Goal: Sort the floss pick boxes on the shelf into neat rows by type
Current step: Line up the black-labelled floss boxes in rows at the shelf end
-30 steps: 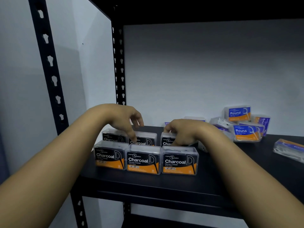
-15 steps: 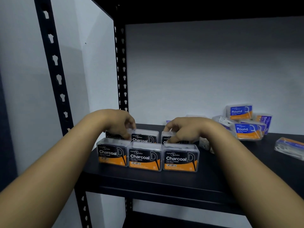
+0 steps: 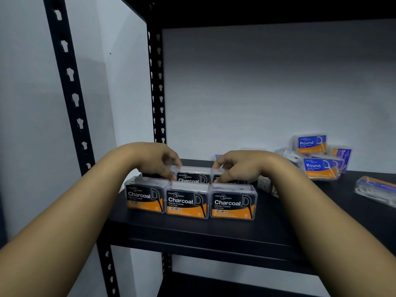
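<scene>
Black metal shelf (image 3: 192,234), seen from slightly above. Along its front edge, toward the left corner: a tidy row of three Charcoal floss pick boxes, labels facing out — left front box (image 3: 145,195), middle front box (image 3: 187,202), right front box (image 3: 233,203) — side by side and touching or nearly so.

Directly behind, a second row of Charcoal boxes, partly hidden. Middle rear box (image 3: 192,176) visible between the two hands, label legible. Left rear box (image 3: 153,175) almost wholly covered by the left hand (image 3: 155,159); fingers curled downward over its top, fingertips at the seam with the middle rear box. Whether gripped or merely pressed: cannot tell for certain, though fingers look hooked on it. Right rear box (image 3: 230,181) under the right hand (image 3: 240,166); fingers bent, thumb and fingertips pinched on its top edge. Both forearms reaching in from the lower corners.

Toward the back right of the shelf, well apart from the Charcoal rows: a loose heap of blue-and-orange boxes. One Round box (image 3: 310,143) perched on top, another Round box (image 3: 320,168) lower and in front, a tilted blue box (image 3: 342,154) just beside them at the right, lettering only partly readable. Clear box (image 3: 375,189) lying flat near the right edge. Small pale object (image 3: 264,182) just right of the right wrist, too blurred to identify.

Perforated black upright (image 3: 70,99) at the left; pale wall (image 3: 257,93) behind.
</scene>
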A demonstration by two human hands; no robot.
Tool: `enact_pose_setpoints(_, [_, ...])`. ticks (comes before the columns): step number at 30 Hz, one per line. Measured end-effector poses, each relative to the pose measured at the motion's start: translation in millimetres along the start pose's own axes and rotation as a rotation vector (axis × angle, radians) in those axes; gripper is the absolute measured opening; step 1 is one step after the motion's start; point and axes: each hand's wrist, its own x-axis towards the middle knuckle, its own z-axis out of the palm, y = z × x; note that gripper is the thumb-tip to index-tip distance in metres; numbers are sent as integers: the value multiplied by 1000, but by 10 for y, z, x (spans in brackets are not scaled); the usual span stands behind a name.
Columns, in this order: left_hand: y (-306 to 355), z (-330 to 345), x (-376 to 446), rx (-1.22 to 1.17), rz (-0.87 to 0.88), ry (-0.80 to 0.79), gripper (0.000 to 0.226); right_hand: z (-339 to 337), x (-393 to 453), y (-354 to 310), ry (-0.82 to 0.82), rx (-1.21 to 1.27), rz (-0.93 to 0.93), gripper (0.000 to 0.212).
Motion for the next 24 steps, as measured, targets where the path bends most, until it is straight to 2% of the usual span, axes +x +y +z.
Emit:
enact_pose_setpoints(11, [-28,59,-92,-131,80,-6,33,74,-76,-62,33,113,-47,27])
enact_pose_setpoints(16, [-45,80,-161,-154,97,16,30,154,-130,-76,42,28,-90,20])
enact_pose_setpoints(24, [-35,142,-345,-122,104,48,31,211,-341,-210,56,-32,-72,25])
